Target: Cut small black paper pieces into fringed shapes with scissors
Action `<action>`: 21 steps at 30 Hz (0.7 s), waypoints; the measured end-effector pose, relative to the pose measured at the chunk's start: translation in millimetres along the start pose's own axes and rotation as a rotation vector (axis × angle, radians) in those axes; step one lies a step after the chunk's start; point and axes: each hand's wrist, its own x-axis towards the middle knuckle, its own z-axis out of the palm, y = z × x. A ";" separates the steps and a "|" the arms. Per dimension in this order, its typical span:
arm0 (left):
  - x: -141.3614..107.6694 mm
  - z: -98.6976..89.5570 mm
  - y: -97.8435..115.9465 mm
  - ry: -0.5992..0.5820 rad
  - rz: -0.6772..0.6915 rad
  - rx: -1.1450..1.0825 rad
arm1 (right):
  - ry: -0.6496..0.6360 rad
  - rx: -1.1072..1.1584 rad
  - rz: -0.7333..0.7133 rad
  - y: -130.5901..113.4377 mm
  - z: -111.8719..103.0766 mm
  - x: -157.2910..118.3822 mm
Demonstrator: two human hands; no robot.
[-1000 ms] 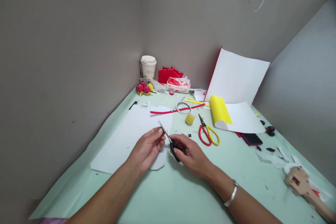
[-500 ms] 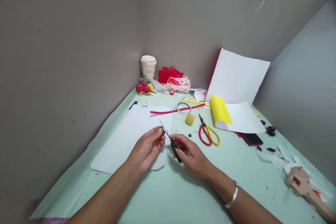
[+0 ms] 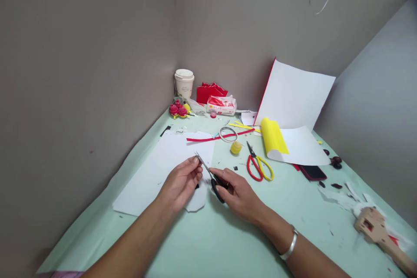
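"Since the black-handled scissors point(image 3: 214, 186) show their loops more openly than a moment ago, what has changed?"

"The right hand point(image 3: 239, 193) has turned them; their blades now lie close against the small dark piece point(image 3: 199, 162), so I'd judge that cutting is in hand."

"Where is that piece?"

"Pinched in the left hand point(image 3: 180, 182), over the white paper point(image 3: 143, 191). The right fingers wrap the handles. It looks tiny, its outline mostly hidden."

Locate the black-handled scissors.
In the head view, the black-handled scissors are near the middle, in the right hand, just right of the left hand.
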 end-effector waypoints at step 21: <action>1.4 0.0 -0.4 -0.019 -0.024 -0.036 | 0.018 -0.023 -0.022 0.9 1.1 -1.7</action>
